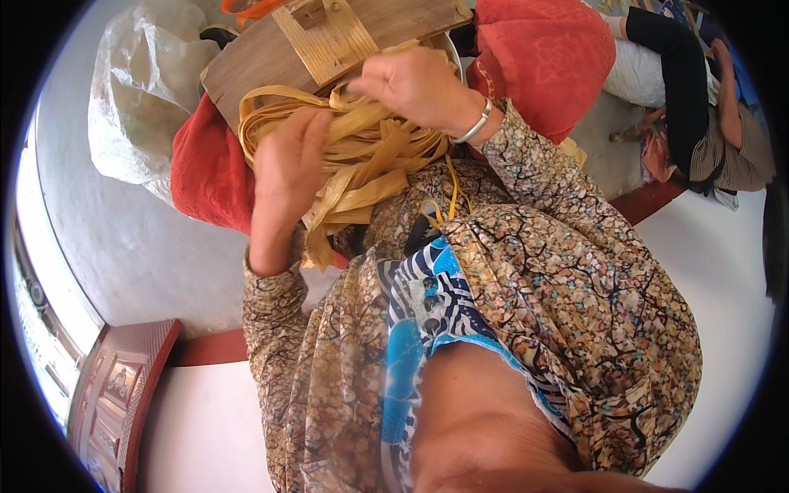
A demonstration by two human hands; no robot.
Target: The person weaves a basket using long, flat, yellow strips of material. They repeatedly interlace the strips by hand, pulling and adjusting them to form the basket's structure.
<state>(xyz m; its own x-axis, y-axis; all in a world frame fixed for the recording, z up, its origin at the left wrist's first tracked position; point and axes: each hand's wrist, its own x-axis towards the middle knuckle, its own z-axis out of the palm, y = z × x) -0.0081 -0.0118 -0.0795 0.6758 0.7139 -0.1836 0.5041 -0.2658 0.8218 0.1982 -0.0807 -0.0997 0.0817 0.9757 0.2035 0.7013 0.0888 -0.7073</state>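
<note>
A loose bundle of flat tan strips (357, 185) lies in my lap, looped and overlapping. My left hand (289, 168) is over its left side, fingers curled and pressed together; whatever they grip is hidden. Across from it, my right hand (419, 92), with a silver bangle (474, 123) at the wrist, is pinched closed at the top of the bundle, where a strip seems to pass through the fingers. Just beyond both hands is a tilted wooden board (255, 62) with a paler wooden block (325, 41) fixed on it.
Red cloth (542, 62) covers my knees on both sides of the board. A clear plastic bag (131, 107) stands at the left, with an orange object (251, 8) at the top edge. Another person (727, 148) sits at the far right. A carved wooden door (119, 394) is at lower left.
</note>
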